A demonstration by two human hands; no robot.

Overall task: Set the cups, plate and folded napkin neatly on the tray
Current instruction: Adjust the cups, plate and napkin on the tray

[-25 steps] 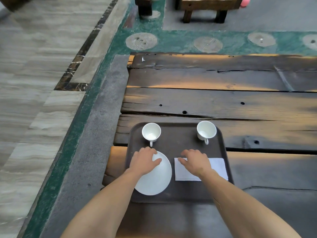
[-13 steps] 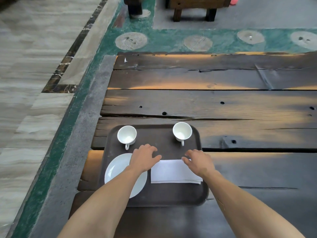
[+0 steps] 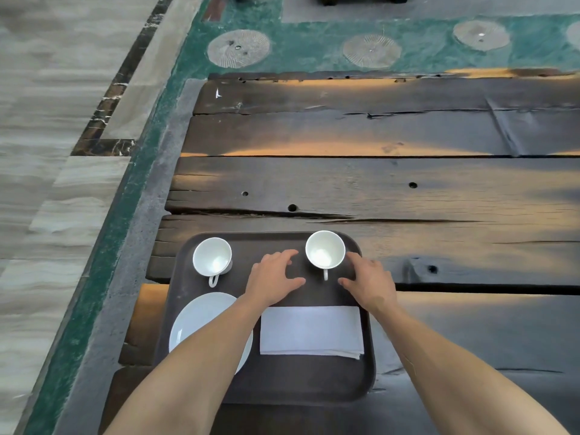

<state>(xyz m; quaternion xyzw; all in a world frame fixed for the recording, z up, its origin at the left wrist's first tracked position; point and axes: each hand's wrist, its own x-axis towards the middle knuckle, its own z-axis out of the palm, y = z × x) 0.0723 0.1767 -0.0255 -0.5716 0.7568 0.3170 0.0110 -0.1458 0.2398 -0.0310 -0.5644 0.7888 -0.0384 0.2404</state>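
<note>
We've got both hands spread open and empty, left hand (image 3: 273, 276) and right hand (image 3: 370, 280) flanking the right cup (image 3: 325, 249), neither clearly touching it. Two white cups: the left cup (image 3: 212, 256) is at the tray's (image 3: 282, 384) far-left corner. One plate (image 3: 201, 321) near-left, one folded napkin (image 3: 310, 330) beside it, all on the worktop (image 3: 376, 189) tray.

A: Tray (image 3: 282, 387), dark, rounded corners, on plank table (image 3: 376, 189). Contents?

B: Left cup (image 3: 212, 256) at far-left corner; right cup (image 3: 325, 249) near far-right corner, both handles toward the near edge. Plate (image 3: 201, 321) near-left; folded napkin (image 3: 310, 329) beside it, right.

A: Hands?

B: Left hand (image 3: 271, 277) and right hand (image 3: 370, 282) flank the right cup, fingers spread, empty.
</note>
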